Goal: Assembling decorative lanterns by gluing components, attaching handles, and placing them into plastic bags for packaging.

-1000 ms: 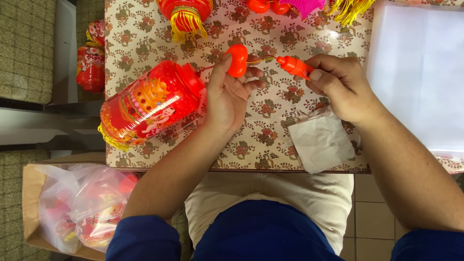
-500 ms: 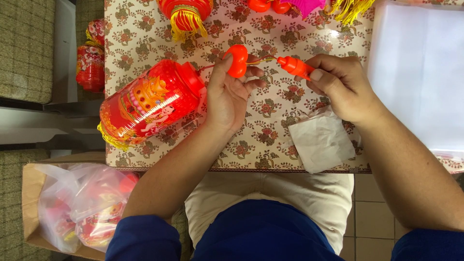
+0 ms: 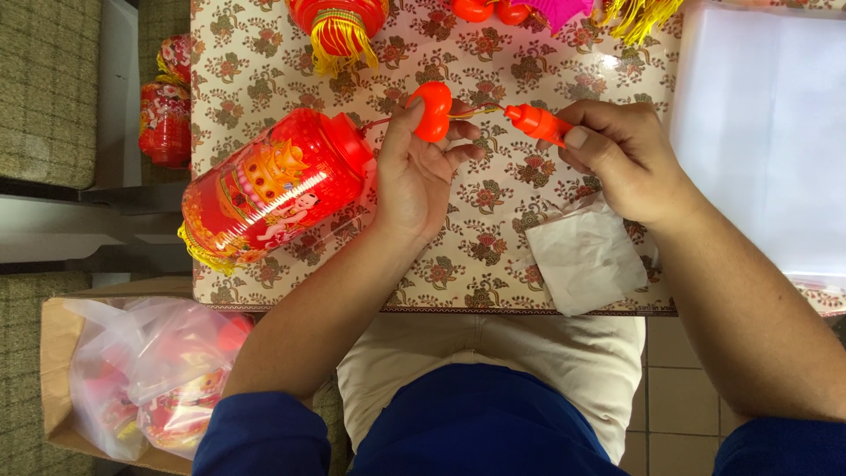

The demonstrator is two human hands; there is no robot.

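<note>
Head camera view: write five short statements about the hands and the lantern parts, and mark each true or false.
1. The left hand holds a round orange piece. True.
2. The right hand holds a pair of scissors. False: it grips an orange cone-shaped piece.
3. A cord runs between the two orange pieces. True.
4. The red lantern stands upright on the floor. False: it lies on its side on the flowered tablecloth.
5. The white packet lies on the table below the right hand. True.
</note>
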